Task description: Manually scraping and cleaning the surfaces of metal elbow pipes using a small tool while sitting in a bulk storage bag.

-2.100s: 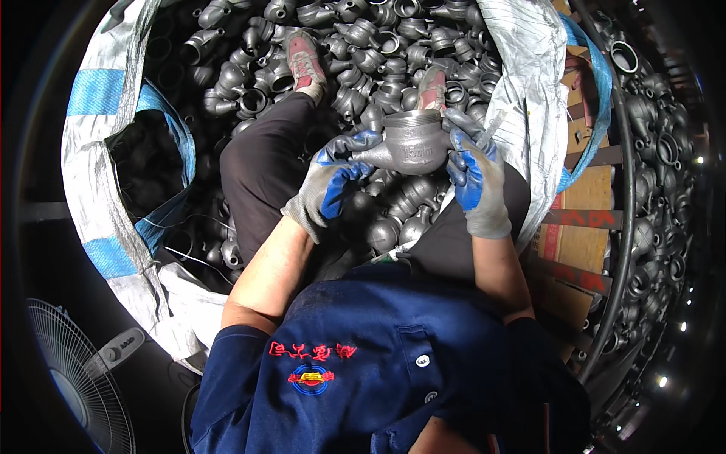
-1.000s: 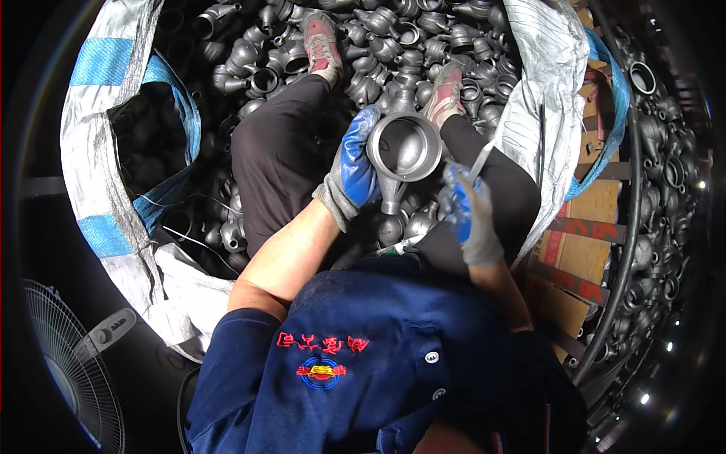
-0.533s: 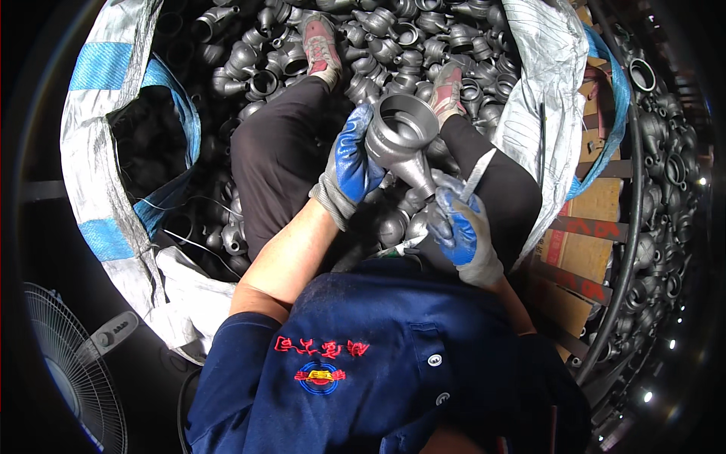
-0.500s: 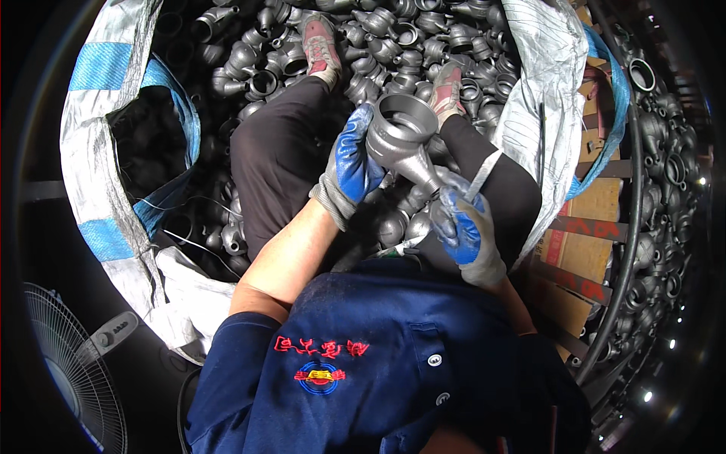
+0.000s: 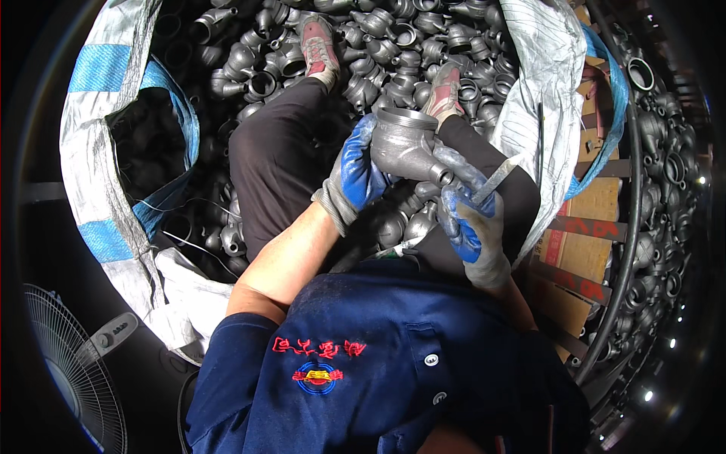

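My left hand (image 5: pixel 358 172), in a blue-and-grey work glove, is closed round the left side of a grey cast metal fitting (image 5: pixel 404 147). The fitting has a wide round ribbed mouth at the top and a narrow spout, which points down to the right with its open end visible. In a matching glove, my right hand (image 5: pixel 470 223) is closed on a flat, narrow metal strip (image 5: pixel 497 180), possibly a file. The strip sticks up to the right out of the fist. The right fingers sit just below the spout's end; whether they touch it, I cannot tell.
Many similar grey fittings (image 5: pixel 378 53) lie heaped round my legs and shoes inside a large white woven sack (image 5: pixel 94 163) with blue straps. At the lower left stands a fan (image 5: pixel 76 371). Cardboard (image 5: pixel 582 250), dark slats and more fittings (image 5: pixel 658 151) are on the right.
The fitting has tilted: its mouth shows more edge-on and its spout end now faces me. My right hand has shifted slightly right with the strip, which leans over more.
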Demonstrator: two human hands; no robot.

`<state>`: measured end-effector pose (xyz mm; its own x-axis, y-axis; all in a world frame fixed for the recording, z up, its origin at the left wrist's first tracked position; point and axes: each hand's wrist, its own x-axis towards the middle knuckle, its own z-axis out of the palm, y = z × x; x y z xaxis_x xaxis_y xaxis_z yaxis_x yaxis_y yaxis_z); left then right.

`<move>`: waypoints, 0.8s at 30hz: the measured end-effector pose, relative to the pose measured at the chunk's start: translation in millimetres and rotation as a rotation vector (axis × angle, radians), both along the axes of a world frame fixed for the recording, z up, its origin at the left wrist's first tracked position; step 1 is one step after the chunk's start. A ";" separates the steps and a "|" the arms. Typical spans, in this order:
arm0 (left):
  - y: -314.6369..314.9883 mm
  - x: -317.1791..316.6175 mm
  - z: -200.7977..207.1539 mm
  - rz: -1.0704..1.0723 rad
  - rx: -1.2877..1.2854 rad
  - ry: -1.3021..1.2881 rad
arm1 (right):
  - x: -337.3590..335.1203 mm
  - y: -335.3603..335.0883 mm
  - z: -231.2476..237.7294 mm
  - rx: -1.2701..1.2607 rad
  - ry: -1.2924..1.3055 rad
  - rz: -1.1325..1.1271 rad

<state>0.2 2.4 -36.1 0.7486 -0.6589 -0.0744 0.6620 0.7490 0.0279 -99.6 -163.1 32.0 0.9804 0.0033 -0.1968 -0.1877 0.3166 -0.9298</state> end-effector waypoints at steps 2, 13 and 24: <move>-0.8 1.2 -1.0 0.006 0.044 0.029 | -1.0 -2.9 -4.9 -0.001 0.004 -0.001; 0.1 -6.3 -5.7 -0.039 0.078 0.076 | 15.8 9.7 9.9 0.121 -0.021 0.138; 3.0 -5.9 -12.1 -0.054 -0.024 0.075 | 25.6 -16.0 -6.3 -0.851 -0.418 0.055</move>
